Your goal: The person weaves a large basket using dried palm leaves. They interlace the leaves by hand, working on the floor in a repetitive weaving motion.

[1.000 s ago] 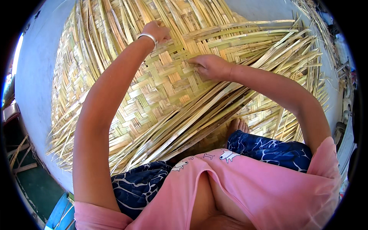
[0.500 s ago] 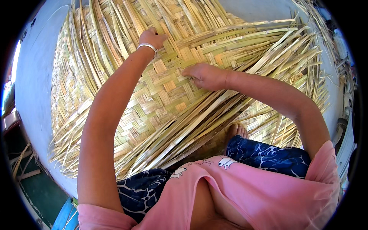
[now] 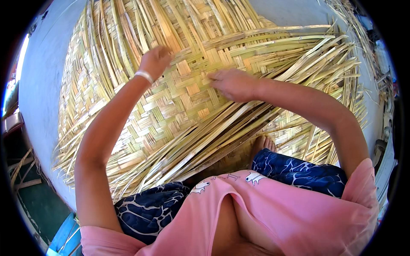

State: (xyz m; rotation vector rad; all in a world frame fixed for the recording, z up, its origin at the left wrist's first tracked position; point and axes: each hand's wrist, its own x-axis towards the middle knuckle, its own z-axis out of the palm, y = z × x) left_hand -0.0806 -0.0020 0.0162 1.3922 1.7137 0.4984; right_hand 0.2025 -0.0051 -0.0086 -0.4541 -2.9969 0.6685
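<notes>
A large woven mat [image 3: 158,112] of flat, pale yellow-green strips, perhaps bamboo or cane, spreads before me. Over its upper left part is my left hand [image 3: 156,60], wearing a light bracelet. Its fingers bend together, smeared by motion, and whatever they pinch is hidden. To its right, my right hand [image 3: 235,84] hovers low over or touches the weave, back upward. Its blurred fingertips point left, and their grip is unclear. Long loose strips [image 3: 164,27] run away from me beyond the left hand. Another bundle of strips [image 3: 226,128] crosses diagonally below the right hand.
My bare foot [image 3: 264,144] rests on the mat's near side. Grey floor [image 3: 40,94] borders the mat. Loose strip ends [image 3: 341,64] fan out at the right. A blue object [image 3: 64,232] stands at lower left, near dark green ground [image 3: 40,209].
My left hand has moved left and toward me, away from its spot on the weave. My right hand has shifted slightly right. The mat appears a little farther right.
</notes>
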